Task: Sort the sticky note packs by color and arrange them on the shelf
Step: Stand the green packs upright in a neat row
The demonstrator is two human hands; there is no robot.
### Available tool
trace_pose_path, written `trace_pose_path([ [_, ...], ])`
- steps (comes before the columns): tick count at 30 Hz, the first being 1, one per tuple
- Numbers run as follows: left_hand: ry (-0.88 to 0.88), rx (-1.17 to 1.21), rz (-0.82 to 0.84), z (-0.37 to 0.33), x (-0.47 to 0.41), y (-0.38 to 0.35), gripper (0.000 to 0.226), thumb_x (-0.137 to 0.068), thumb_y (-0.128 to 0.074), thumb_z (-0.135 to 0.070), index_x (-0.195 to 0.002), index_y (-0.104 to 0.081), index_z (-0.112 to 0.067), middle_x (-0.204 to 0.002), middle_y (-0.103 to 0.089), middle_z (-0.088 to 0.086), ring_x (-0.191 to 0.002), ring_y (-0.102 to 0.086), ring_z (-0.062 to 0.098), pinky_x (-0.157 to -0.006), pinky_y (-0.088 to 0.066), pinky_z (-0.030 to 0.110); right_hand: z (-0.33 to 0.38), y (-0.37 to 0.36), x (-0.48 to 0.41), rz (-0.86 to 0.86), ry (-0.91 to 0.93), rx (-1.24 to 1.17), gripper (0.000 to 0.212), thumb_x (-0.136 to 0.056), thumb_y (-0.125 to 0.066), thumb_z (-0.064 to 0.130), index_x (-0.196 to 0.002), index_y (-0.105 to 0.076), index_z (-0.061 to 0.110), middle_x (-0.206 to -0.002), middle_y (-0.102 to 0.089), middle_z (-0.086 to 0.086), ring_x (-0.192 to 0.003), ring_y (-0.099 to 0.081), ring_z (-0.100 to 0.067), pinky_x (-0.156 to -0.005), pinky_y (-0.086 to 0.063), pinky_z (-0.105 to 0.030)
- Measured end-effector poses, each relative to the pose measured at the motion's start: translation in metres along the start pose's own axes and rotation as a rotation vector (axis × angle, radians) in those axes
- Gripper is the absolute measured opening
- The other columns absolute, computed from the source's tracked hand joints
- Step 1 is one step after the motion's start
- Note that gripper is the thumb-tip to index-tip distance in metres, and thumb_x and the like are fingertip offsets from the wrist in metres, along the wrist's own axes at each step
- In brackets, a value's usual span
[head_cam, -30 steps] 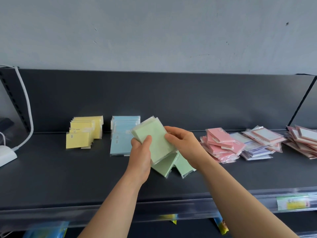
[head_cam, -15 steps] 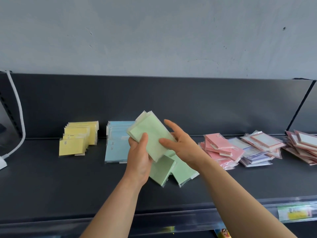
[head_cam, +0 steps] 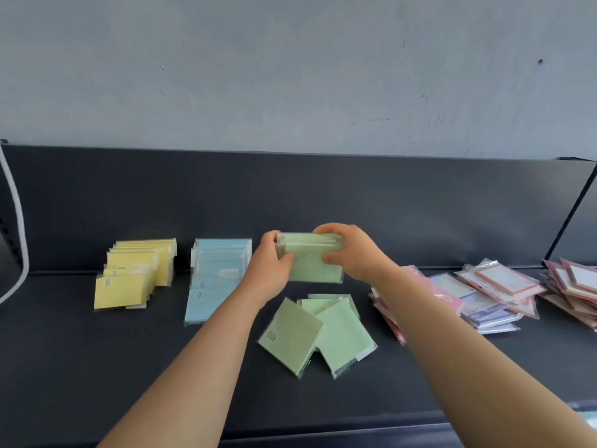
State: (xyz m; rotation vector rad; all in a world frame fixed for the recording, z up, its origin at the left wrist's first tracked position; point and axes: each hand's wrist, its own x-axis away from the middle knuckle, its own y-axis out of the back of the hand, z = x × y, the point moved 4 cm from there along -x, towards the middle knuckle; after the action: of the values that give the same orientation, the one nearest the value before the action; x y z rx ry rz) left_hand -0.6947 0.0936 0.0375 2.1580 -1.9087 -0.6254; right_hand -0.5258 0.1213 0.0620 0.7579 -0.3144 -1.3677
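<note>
Head view hides my fingertips behind the green stack [head_cam: 310,266]; left hand [head_cam: 268,270] and right hand [head_cam: 352,253] grip it upright, lengthwise left-right.

We see both bare forearms stretched forward, the left forearm [head_cam: 193,360] entering from the lower left and the right forearm [head_cam: 468,344] from the lower right, angled toward each other. The left hand [head_cam: 271,266] and right hand [head_cam: 352,253] face one another, fingers curled over the top and thumbs in front, gripping the two ends of a stack of green packs [head_cam: 311,263].
</note>
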Motion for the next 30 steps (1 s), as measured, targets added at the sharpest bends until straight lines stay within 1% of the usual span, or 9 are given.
trace_pose_path([
  [4,0.065,-0.03,-0.049,0.009,-0.017,-0.011,0.034,-0.101,-0.045,-0.016,-0.134,-0.037,-0.022,-0.113,-0.051,-0.006,-0.078,-0.047,0.0,-0.059,-0.034,0.017,-0.023,-0.019,-0.023,-0.035,-0.09,-0.012,0.059,-0.084,-0.059,-0.002,-0.132,-0.05,0.031,-0.13,-0.048,-0.008,-0.076,-0.064,-0.028,-0.049,-0.048,-0.016],
  [8,0.168,-0.028,0.021,0.032,-0.029,-0.026,0.041,-0.101,-0.044,-0.014,-0.139,-0.032,-0.018,-0.107,-0.051,-0.004,-0.081,-0.048,0.007,-0.064,-0.036,0.023,-0.042,-0.041,-0.027,-0.052,-0.248,-0.078,0.073,-0.087,-0.05,-0.002,-0.15,-0.022,0.021,-0.136,-0.045,-0.005,-0.091,-0.054,-0.019,-0.065,-0.048,-0.025],
  [10,0.214,-0.029,0.062,0.044,-0.031,-0.033,0.045,-0.101,-0.043,-0.015,-0.143,-0.027,-0.016,-0.105,-0.049,-0.006,-0.083,-0.047,0.008,-0.071,-0.036,0.025,-0.054,-0.048,-0.025,-0.04,-0.348,-0.136,0.055,-0.088,-0.047,-0.002,-0.137,-0.033,0.017,-0.12,-0.053,-0.007,-0.086,-0.052,-0.019,-0.062,-0.048,-0.032],
  [12,0.219,-0.026,0.092,0.05,-0.032,-0.036,0.047,-0.101,-0.042,-0.015,-0.144,-0.024,-0.017,-0.099,-0.049,-0.009,-0.08,-0.046,0.005,-0.066,-0.036,0.023,-0.063,-0.051,-0.025,-0.043,-0.431,-0.183,0.03,-0.087,-0.045,-0.002,-0.111,-0.039,0.016,-0.107,-0.057,-0.01,-0.08,-0.052,-0.019,-0.062,-0.048,-0.034],
  [13,0.214,-0.032,0.107,0.05,-0.033,-0.037,0.046,-0.102,-0.04,-0.015,-0.145,-0.024,-0.018,-0.1,-0.049,-0.009,-0.082,-0.047,0.006,-0.068,-0.036,0.023,-0.065,-0.052,-0.025,-0.044,-0.455,-0.201,0.024,-0.087,-0.045,-0.001,-0.108,-0.041,0.012,-0.106,-0.059,-0.011,-0.082,-0.054,-0.02,-0.066,-0.049,-0.033],
  [16,0.201,-0.08,0.137,0.05,-0.036,-0.038,0.041,-0.102,-0.036,-0.014,-0.143,-0.028,-0.017,-0.114,-0.048,-0.003,-0.095,-0.046,0.013,-0.082,-0.034,0.026,-0.065,-0.054,-0.029,-0.008,-0.428,-0.164,0.03,-0.088,-0.041,0.0,-0.113,-0.054,0.008,-0.106,-0.064,-0.009,-0.094,-0.06,-0.025,-0.081,-0.051,-0.034],
  [20,0.195,-0.186,0.119,0.056,-0.045,-0.038,0.033,-0.102,-0.036,-0.015,-0.135,-0.035,-0.011,-0.128,-0.048,0.007,-0.097,-0.047,0.016,-0.081,-0.035,0.028,-0.063,-0.054,-0.034,0.012,-0.404,-0.121,0.028,-0.088,-0.042,0.001,-0.112,-0.056,0.006,-0.104,-0.064,-0.011,-0.086,-0.058,-0.025,-0.068,-0.045,-0.029],
  [25,0.229,-0.228,0.061,0.063,-0.053,-0.037,0.028,-0.1,-0.04,-0.017,-0.126,-0.044,-0.009,-0.121,-0.052,0.008,-0.1,-0.051,0.021,-0.079,-0.039,0.03,-0.069,-0.053,-0.036,-0.028,-0.459,-0.21,0.016,-0.085,-0.046,-0.002,-0.094,-0.054,0.009,-0.074,-0.052,-0.001,-0.059,-0.045,-0.014,-0.048,-0.036,-0.022],
  [30,0.232,-0.18,0.068,0.066,-0.053,-0.038,0.027,-0.098,-0.045,-0.017,-0.125,-0.043,-0.012,-0.122,-0.053,0.005,-0.102,-0.052,0.02,-0.08,-0.04,0.031,-0.074,-0.051,-0.036,-0.032,-0.45,-0.244,0.031,-0.08,-0.059,-0.004,-0.108,-0.06,0.008,-0.101,-0.069,-0.01,-0.084,-0.065,-0.025,-0.069,-0.054,-0.033],
])
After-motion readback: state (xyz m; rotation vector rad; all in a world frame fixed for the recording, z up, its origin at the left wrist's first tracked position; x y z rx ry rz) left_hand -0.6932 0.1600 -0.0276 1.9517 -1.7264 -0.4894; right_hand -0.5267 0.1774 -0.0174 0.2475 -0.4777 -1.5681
